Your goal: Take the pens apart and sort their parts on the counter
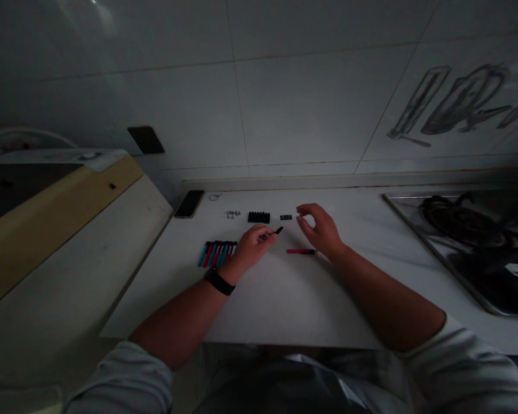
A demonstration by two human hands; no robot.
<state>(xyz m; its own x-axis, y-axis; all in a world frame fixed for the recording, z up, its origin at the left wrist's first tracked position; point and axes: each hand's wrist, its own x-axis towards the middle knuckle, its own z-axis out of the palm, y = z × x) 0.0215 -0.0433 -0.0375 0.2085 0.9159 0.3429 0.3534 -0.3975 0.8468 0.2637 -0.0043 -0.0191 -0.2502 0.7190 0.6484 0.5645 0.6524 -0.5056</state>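
Note:
My left hand (pixel 254 244) pinches a small black piece (pixel 278 230), perhaps a cap, that points up and to the right. My right hand (pixel 322 228) hovers to the right of it, thumb and fingers apart with nothing between them. Just below the right hand lies a thin red pen-like stick (pixel 301 251) with a dark end. Small dark metallic pieces (pixel 286 217) sit left of the right fingertips. Beyond my left hand is a row of black cylindrical pieces (pixel 259 217). Red, blue and white sticks with dark ends (pixel 216 253) lie side by side, partly hidden by my left hand.
Small silvery parts (pixel 232 214) are grouped behind the sticks. A phone (pixel 189 204) and a thin ring (pixel 214 197) lie at the back left of the white counter (pixel 285 310). A gas stove (pixel 466 230) is on the right, a tiled wall behind.

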